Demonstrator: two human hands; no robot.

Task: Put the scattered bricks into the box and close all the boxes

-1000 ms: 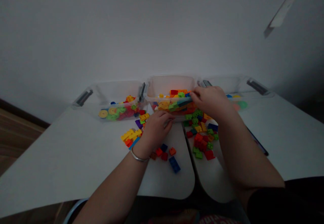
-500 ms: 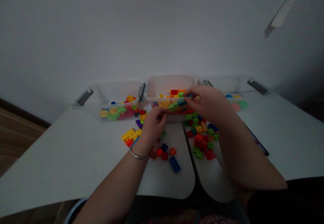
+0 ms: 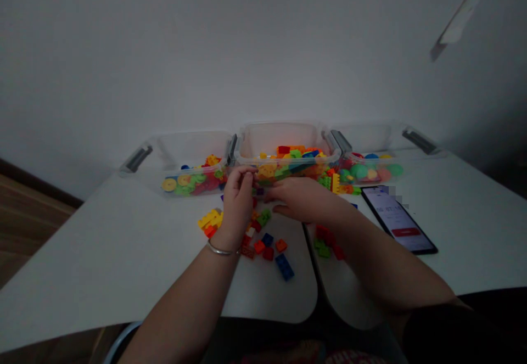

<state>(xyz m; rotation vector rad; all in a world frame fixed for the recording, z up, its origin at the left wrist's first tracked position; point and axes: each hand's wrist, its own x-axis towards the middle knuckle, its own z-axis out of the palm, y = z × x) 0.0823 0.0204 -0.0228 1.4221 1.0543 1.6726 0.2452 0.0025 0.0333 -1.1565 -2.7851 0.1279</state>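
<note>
Nearest, a thin silver bangle (image 3: 220, 252) circles the left wrist. The left hand (image 3: 239, 199) stands upright with its fingers pinched together; whether they hold anything is hidden. The right hand (image 3: 302, 198) lies low and almost flat, its fingers loosely extended leftward with nothing visibly gripped. Between them sits a small dark purple plastic brick (image 3: 259, 191), just beside the fingertips of both hands. Neither hand is clearly nearer, and the brick is too small to show a long axis.

Loose bricks lie on the white desk (image 3: 123, 254), among them a long blue plastic brick (image 3: 284, 267) and a yellow plastic brick cluster (image 3: 209, 222). A black smartphone (image 3: 397, 218) lies to the right. Farther off, a clear plastic bin (image 3: 280, 133) full of colourful bricks stands between two similar clear plastic bins (image 3: 193, 144) (image 3: 370, 139).

Compared with a moment earlier, the right hand has dropped away from the middle bin's front rim, uncovering the smartphone.
</note>
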